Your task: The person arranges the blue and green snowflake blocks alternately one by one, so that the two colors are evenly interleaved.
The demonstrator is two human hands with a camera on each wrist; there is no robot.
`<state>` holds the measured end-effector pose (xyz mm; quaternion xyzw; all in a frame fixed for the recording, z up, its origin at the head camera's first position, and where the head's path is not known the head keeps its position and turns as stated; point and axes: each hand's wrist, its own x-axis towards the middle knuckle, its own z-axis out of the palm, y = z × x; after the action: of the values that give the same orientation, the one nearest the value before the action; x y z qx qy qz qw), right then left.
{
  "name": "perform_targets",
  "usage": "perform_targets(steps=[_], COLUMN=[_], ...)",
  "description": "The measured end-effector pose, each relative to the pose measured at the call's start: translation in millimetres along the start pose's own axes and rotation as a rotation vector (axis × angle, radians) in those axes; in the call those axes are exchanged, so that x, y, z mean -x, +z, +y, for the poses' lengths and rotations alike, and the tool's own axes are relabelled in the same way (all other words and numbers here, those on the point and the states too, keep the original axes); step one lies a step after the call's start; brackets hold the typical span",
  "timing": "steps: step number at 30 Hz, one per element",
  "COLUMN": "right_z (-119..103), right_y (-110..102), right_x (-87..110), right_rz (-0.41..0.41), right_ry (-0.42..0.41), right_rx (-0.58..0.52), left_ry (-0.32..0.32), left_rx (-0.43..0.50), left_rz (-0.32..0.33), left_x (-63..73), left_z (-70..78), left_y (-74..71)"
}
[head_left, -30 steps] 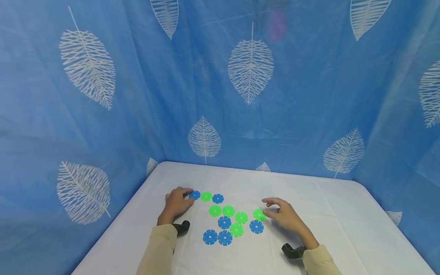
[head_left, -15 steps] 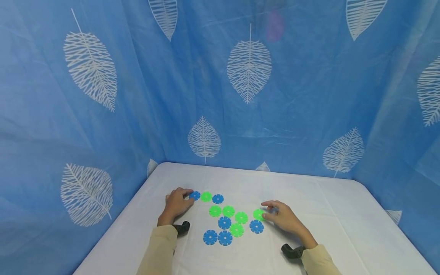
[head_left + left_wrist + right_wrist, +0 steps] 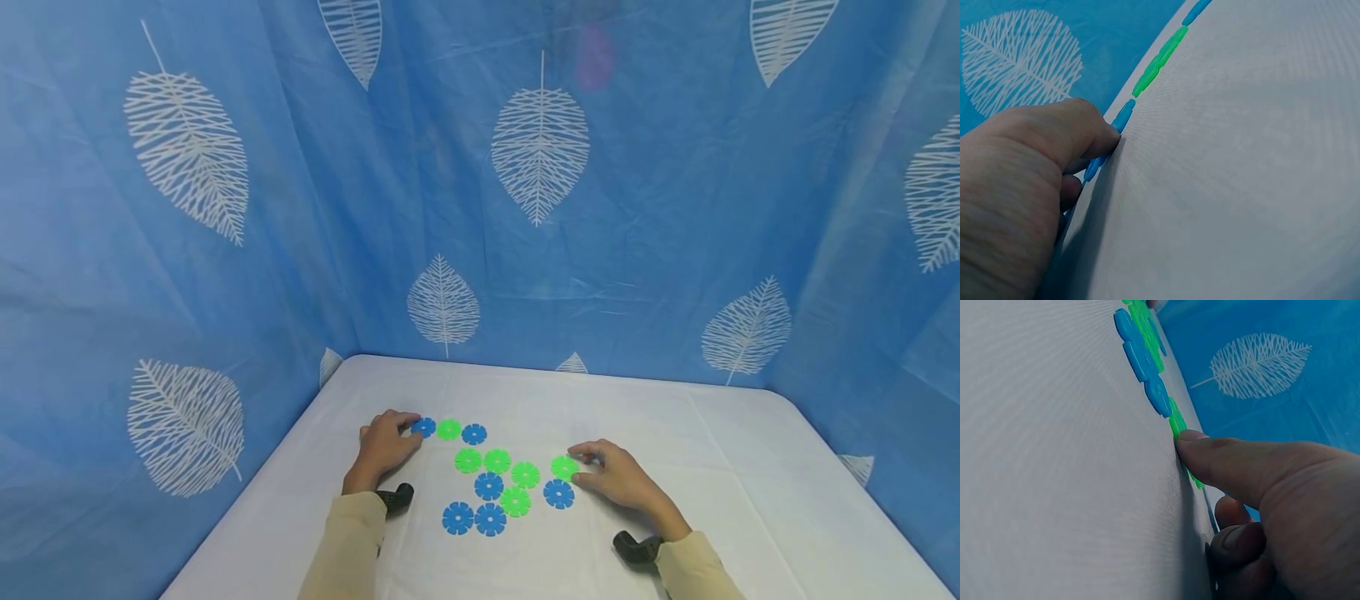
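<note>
My left hand [image 3: 385,443] pinches a flat blue interlocking disc [image 3: 425,427] by its edge, at the left end of a short row. In the left wrist view the thumb touches that blue disc [image 3: 1125,116], and the other fingers are mostly hidden. Across the table, my right hand [image 3: 621,478] has thumb and index finger at the edge of a green interlocking disc [image 3: 562,468]. The right wrist view shows the thumb pressed on this green disc [image 3: 1175,417], its other fingers curled behind. Both discs lie flat on the white cloth.
A green disc [image 3: 449,430] and a blue disc [image 3: 474,434] continue the left row. Several more green and blue discs lie between the hands, including a blue one [image 3: 558,494] just below the right-hand green disc. A white-clothed table [image 3: 555,558] meets a blue leaf-patterned curtain [image 3: 637,208].
My right hand's index finger has come down and closer to the green disc, with the thumb staying at its edge. The left hand and the discs stay in place.
</note>
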<state>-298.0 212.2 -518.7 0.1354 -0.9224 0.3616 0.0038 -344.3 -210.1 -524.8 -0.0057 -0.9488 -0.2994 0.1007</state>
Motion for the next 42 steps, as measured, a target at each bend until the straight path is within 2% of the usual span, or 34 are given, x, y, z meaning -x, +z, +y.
perform_targets(steps=[10,17,25,30,42], right_z=[-1.1,-4.3,-4.8,-5.7,-8.9], right_y=[-1.0,0.4,3.2,4.6,4.7], right_x=[0.0,-0.3,-0.1,-2.4,-5.8], right_rz=[-0.025,-0.008,-0.008,0.004,0.014], right_ry=[-0.041,-0.050,-0.001,-0.001,0.008], right_rx=[0.058,0.095,0.058,0.075,0.081], left_ry=[0.010,0.006,-0.005,0.012,0.010], left_rx=[-0.003,-0.010,0.008,0.010,0.011], left_rz=[0.012,0.011,0.005,0.015,0.005], left_x=[-0.8,-0.7,2.8,2.5,1.3], left_z=[-1.4,-0.3,-2.3,-3.6,1.1], left_y=[4.0,2.0,3.4,3.7,-0.1])
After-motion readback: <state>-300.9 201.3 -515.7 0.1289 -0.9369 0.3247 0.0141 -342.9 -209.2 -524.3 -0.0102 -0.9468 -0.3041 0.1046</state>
